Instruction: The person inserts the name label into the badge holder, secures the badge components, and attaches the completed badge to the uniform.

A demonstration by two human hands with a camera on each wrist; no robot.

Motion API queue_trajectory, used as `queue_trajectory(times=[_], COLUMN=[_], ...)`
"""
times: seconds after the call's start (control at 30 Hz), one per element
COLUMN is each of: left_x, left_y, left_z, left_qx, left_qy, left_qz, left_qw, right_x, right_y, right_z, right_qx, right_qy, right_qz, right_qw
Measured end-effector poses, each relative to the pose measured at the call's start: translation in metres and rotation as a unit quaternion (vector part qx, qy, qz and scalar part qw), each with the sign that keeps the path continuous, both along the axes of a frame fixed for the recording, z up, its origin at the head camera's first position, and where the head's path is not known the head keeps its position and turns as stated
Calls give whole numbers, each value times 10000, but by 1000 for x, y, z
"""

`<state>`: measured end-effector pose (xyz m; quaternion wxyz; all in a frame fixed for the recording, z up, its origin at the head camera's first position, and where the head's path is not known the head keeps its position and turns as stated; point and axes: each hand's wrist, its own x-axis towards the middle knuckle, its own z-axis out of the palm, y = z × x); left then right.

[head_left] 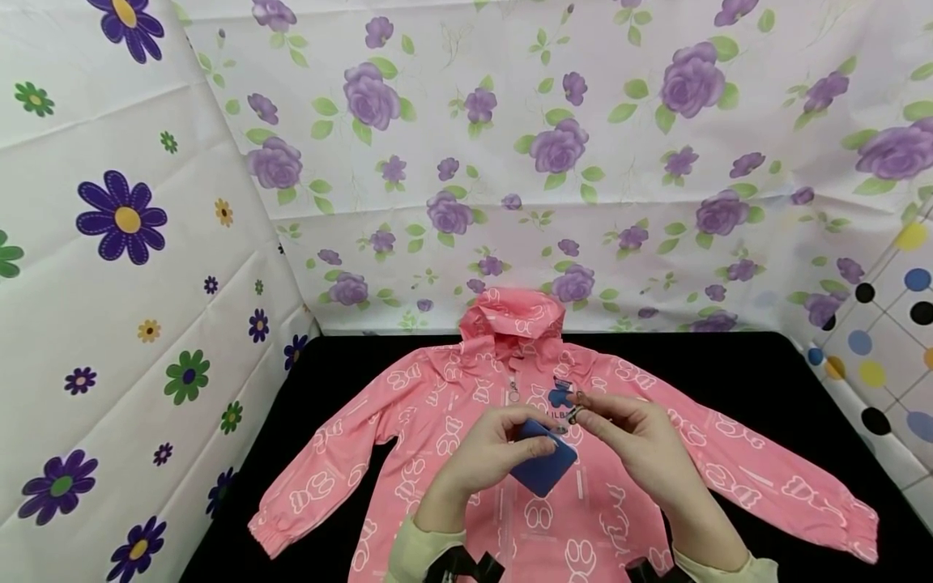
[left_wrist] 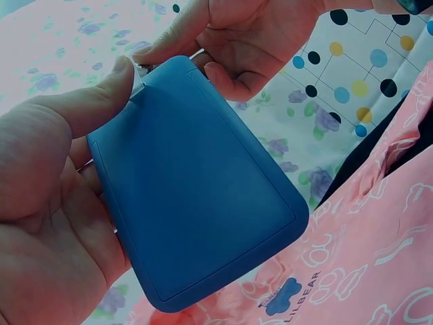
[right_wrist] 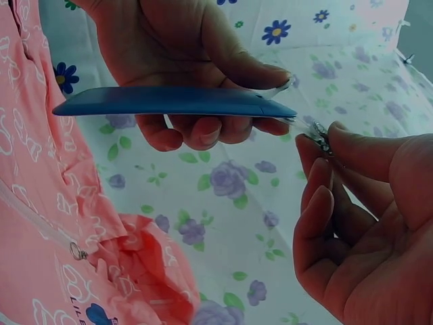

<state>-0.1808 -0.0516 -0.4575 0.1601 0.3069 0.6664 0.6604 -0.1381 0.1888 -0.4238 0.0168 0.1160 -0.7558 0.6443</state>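
My left hand holds a flat blue card holder near its top end, thumb on one face and fingers behind. A clear strap shows at that end, under the left thumb. Thumb and forefinger of my right hand pinch a small metal clasp just off the holder's end. Both hands are above the chest of a pink hooded jacket, which lies spread out with its sleeves to either side.
Under the jacket is a black tabletop. Its zipper pull hangs near the collar. Flowered white sheets stand behind and at the left, and a dotted sheet is at the right.
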Motion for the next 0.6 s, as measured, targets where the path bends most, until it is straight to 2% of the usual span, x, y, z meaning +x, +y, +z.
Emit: queue_trajectory(times=[0.33, 0.6], left_x=[0, 2], left_y=[2, 2], left_z=[0, 1], left_qx=[119, 135], left_qy=[130, 24], left_qz=[174, 215], left_qw=[9997, 9997], right_x=[1, 1], right_y=[-1, -2], right_z=[2, 1], right_qx=[119, 127], right_qy=[-13, 5], right_qz=[176, 234], right_qw=[9998, 9996])
